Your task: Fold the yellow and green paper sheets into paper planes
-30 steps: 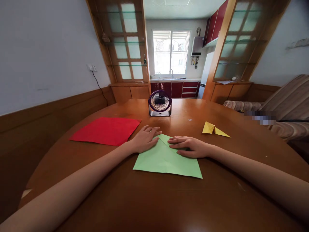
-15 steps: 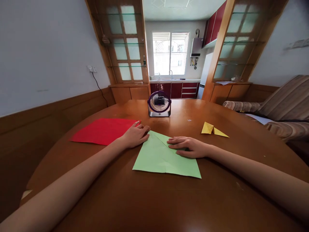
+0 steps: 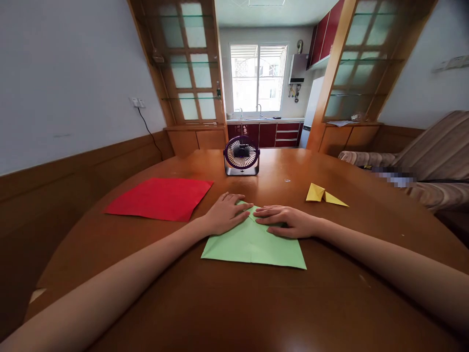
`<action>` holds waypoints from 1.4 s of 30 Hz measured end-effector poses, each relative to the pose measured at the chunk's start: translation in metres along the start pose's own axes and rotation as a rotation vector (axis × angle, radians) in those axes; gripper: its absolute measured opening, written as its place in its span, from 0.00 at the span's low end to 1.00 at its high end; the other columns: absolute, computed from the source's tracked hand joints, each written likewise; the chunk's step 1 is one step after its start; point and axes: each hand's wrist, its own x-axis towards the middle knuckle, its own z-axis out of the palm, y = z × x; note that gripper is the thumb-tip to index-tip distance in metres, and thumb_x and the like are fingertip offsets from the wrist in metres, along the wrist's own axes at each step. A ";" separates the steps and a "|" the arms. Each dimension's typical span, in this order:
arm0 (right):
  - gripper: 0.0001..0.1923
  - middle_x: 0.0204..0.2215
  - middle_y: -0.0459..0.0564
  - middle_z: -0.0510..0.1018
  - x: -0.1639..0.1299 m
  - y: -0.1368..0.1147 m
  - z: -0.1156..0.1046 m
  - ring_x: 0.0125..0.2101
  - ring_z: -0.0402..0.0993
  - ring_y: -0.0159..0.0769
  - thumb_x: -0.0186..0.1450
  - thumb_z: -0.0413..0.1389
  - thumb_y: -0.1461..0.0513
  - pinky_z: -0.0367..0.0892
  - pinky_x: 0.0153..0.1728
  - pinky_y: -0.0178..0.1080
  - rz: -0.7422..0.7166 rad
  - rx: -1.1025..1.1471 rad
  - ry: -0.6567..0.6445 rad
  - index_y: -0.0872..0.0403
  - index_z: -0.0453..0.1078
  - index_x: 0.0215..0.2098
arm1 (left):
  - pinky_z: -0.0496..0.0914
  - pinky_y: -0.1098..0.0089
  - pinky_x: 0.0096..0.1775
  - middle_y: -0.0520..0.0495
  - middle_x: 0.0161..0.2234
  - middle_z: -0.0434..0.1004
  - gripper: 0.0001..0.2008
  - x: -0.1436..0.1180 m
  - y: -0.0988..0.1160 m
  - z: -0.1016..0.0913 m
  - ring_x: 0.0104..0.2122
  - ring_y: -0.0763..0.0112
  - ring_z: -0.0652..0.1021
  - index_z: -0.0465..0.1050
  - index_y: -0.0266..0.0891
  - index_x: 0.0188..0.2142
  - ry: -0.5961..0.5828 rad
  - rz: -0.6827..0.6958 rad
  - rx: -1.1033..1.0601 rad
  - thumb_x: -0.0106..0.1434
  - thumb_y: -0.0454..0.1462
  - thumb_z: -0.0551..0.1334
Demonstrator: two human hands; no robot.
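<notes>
A light green sheet of paper (image 3: 252, 247) lies on the table in front of me, with a slanting fold near its top and a crease down its lower middle. My left hand (image 3: 225, 215) rests on its upper left part, fingers stretched out and covering that edge. On the upper right part lies my right hand (image 3: 284, 221), its fingers extended flat on the paper. The two hands' fingertips come close together near the folded top. Neither hand grasps the sheet; both press on it from above.
Red paper (image 3: 157, 198) lies to the left. A folded yellow paper piece (image 3: 315, 192) sits to the right. Beyond the green sheet stands a small purple fan (image 3: 242, 154) on the brown wooden table (image 3: 234, 303). A striped armchair (image 3: 436, 156) is at the far right.
My left hand has moved right, from the sheet's upper left corner onto the paper, uncovering the red paper's right corner. My right hand stays in place.
</notes>
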 end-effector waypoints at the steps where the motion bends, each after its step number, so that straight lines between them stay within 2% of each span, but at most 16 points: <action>1: 0.23 0.61 0.54 0.66 0.000 0.000 0.000 0.63 0.59 0.41 0.69 0.52 0.59 0.56 0.63 0.51 -0.001 0.001 0.000 0.51 0.63 0.62 | 0.54 0.51 0.59 0.43 0.60 0.65 0.22 0.000 -0.001 0.000 0.60 0.57 0.64 0.66 0.51 0.59 -0.008 -0.016 0.001 0.72 0.48 0.44; 9: 0.22 0.61 0.54 0.67 0.000 -0.001 0.000 0.62 0.60 0.42 0.69 0.52 0.60 0.56 0.63 0.52 0.001 0.021 0.009 0.51 0.63 0.61 | 0.50 0.44 0.60 0.46 0.56 0.68 0.20 0.005 -0.010 -0.006 0.58 0.58 0.66 0.72 0.57 0.54 -0.012 -0.103 -0.009 0.72 0.47 0.46; 13: 0.22 0.61 0.54 0.67 0.000 -0.001 -0.001 0.62 0.60 0.41 0.69 0.52 0.60 0.57 0.63 0.52 0.002 0.021 0.008 0.51 0.63 0.61 | 0.46 0.41 0.60 0.45 0.55 0.69 0.20 0.004 -0.018 -0.004 0.58 0.56 0.66 0.72 0.55 0.54 0.013 -0.139 0.005 0.71 0.47 0.46; 16: 0.22 0.61 0.54 0.67 0.000 -0.002 -0.001 0.62 0.61 0.41 0.69 0.52 0.59 0.57 0.63 0.51 0.006 0.015 0.005 0.51 0.63 0.61 | 0.46 0.41 0.61 0.45 0.56 0.69 0.20 0.003 -0.024 -0.002 0.59 0.56 0.65 0.71 0.55 0.55 0.004 -0.168 0.005 0.71 0.47 0.46; 24: 0.22 0.60 0.56 0.67 0.000 -0.003 -0.001 0.62 0.61 0.41 0.70 0.52 0.60 0.56 0.63 0.51 0.011 0.010 0.004 0.54 0.64 0.61 | 0.45 0.45 0.62 0.47 0.54 0.71 0.19 0.003 -0.027 -0.006 0.57 0.61 0.68 0.72 0.56 0.54 0.016 -0.130 0.088 0.70 0.45 0.47; 29: 0.22 0.61 0.53 0.67 0.000 -0.003 -0.001 0.62 0.61 0.40 0.69 0.52 0.60 0.57 0.63 0.51 0.000 0.022 0.019 0.51 0.63 0.62 | 0.48 0.43 0.61 0.46 0.54 0.71 0.21 -0.005 -0.050 -0.011 0.57 0.57 0.67 0.77 0.55 0.48 0.009 -0.265 0.119 0.70 0.48 0.46; 33: 0.22 0.61 0.54 0.67 0.000 -0.003 0.000 0.61 0.61 0.40 0.69 0.52 0.60 0.57 0.63 0.51 0.005 0.023 0.021 0.51 0.64 0.61 | 0.47 0.41 0.60 0.45 0.55 0.70 0.21 -0.011 -0.065 -0.011 0.59 0.55 0.66 0.75 0.55 0.51 0.016 -0.288 0.142 0.70 0.48 0.46; 38: 0.22 0.61 0.53 0.67 -0.001 -0.002 0.000 0.61 0.62 0.40 0.69 0.53 0.60 0.57 0.63 0.51 0.003 0.052 0.037 0.50 0.64 0.61 | 0.48 0.42 0.60 0.43 0.56 0.69 0.21 -0.012 -0.067 -0.004 0.58 0.53 0.67 0.76 0.50 0.48 0.075 -0.277 0.193 0.70 0.47 0.47; 42: 0.22 0.61 0.53 0.66 -0.001 -0.002 -0.001 0.62 0.60 0.41 0.69 0.53 0.60 0.56 0.63 0.52 0.005 0.072 0.025 0.49 0.63 0.62 | 0.54 0.43 0.59 0.38 0.56 0.69 0.19 -0.013 -0.071 0.000 0.57 0.51 0.68 0.74 0.43 0.49 0.109 -0.341 0.150 0.68 0.46 0.49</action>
